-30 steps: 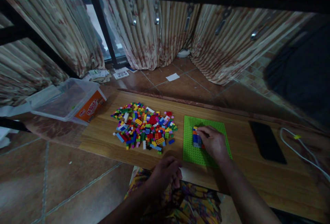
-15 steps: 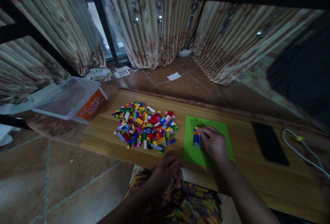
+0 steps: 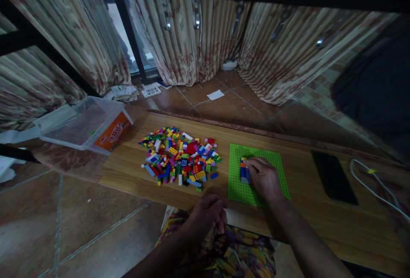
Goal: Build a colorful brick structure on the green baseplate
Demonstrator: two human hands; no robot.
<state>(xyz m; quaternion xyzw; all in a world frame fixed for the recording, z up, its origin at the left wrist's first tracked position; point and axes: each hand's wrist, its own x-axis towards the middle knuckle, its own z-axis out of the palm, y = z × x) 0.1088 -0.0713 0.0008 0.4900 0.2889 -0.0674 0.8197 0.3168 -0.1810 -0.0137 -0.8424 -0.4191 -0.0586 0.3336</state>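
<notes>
Stretching past both hands: bench (image 3: 128, 167). Pile (image 3: 184, 162) ahead-left of left hand (image 3: 208, 213), many bricks loose. Green plate (image 3: 235, 190) under right hand (image 3: 266, 177). Left hand half-curled, contents hidden. Right hand narrow, fingertips at build; can't tell if brick pinched. Small build (image 3: 244, 173) already on plate, partly covered; looks early.

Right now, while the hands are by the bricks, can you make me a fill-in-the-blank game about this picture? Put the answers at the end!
The colour of the baseplate is ____.
In the picture, the heap of loose bricks lies to the ____ of the baseplate.
The hand at the small brick build is the person's ____ one.
The background colour of the label on the clear box is ____.

Missing words: green; left; right; orange.
</notes>
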